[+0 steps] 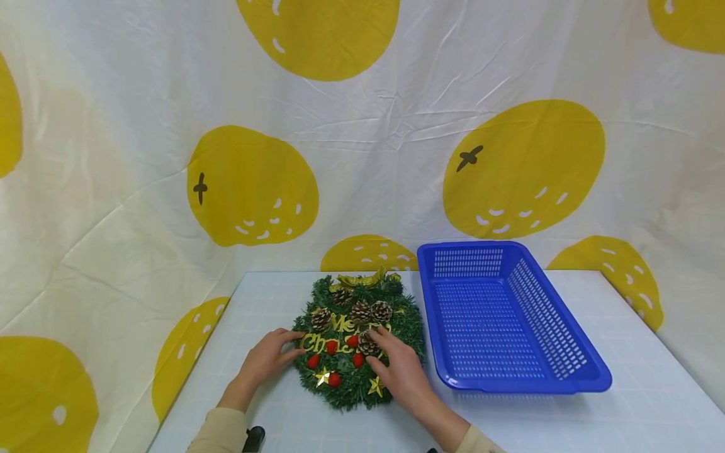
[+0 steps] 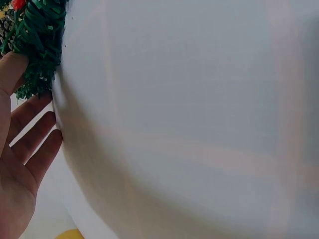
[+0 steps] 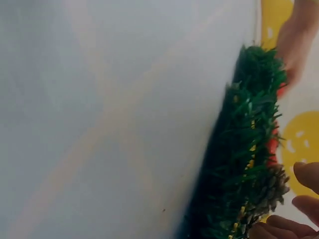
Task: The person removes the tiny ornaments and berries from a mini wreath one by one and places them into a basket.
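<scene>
A green Christmas wreath (image 1: 340,393) lies flat on the table, with gold "Merry Christmas" lettering, pine cones, red berries and gold stars on it. At its left edge is my left hand (image 1: 270,356), fingers nearly straight. The left wrist view has that hand's thumb (image 2: 14,69) over the greenery and the other fingertips low beside it, at the tabletop. My right hand (image 1: 399,368) is over the wreath's right part, fingers spread around a pine cone (image 1: 368,343). Seen from the right wrist, its fingers (image 3: 284,228) lie close to the pine cone, thumb and fingers apart.
To the right of the wreath stands a blue plastic basket (image 1: 518,385) with slotted sides, tilted in view. The pale checked table (image 1: 260,296) meets a white curtain (image 1: 362,189) with yellow fruit prints at the back and sides. A small black object (image 1: 255,437) shows by the left sleeve.
</scene>
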`<state>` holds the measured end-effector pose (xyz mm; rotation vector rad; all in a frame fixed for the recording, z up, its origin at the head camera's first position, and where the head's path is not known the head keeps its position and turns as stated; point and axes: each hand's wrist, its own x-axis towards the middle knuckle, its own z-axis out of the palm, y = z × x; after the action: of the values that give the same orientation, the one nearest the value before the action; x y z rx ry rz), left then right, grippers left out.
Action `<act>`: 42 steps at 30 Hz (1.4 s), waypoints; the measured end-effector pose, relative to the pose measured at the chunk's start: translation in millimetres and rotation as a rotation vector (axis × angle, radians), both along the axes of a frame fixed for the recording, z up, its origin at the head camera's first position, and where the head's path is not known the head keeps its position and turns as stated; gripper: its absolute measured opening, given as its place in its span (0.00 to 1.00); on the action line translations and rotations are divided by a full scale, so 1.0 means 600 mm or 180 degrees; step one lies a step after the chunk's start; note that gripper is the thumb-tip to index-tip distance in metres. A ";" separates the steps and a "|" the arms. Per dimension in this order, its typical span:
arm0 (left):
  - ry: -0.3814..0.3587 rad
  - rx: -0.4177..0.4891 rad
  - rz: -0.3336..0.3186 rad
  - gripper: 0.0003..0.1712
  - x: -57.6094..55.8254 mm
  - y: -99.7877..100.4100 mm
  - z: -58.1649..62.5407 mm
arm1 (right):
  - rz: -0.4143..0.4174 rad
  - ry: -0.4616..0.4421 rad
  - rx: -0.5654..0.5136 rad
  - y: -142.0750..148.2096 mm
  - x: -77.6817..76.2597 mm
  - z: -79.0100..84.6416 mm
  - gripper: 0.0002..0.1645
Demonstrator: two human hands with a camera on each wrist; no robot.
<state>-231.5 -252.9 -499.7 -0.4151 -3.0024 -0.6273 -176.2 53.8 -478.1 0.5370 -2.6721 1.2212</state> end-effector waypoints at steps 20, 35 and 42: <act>0.0007 0.0028 -0.0023 0.21 0.001 0.001 0.004 | 0.0000 0.0054 0.0031 -0.010 -0.029 -0.024 0.30; -0.0052 -0.0016 -0.0011 0.20 -0.001 0.001 0.002 | 0.0017 0.0241 -0.0013 -0.014 -0.033 -0.020 0.27; -0.0061 -0.0002 -0.0020 0.20 -0.001 0.001 0.004 | -0.0046 0.0180 -0.0075 -0.017 -0.029 0.002 0.27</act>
<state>-232.0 -252.5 -497.2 -0.4210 -3.0205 -0.6345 -193.6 43.3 -476.8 0.5396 -2.6072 1.2136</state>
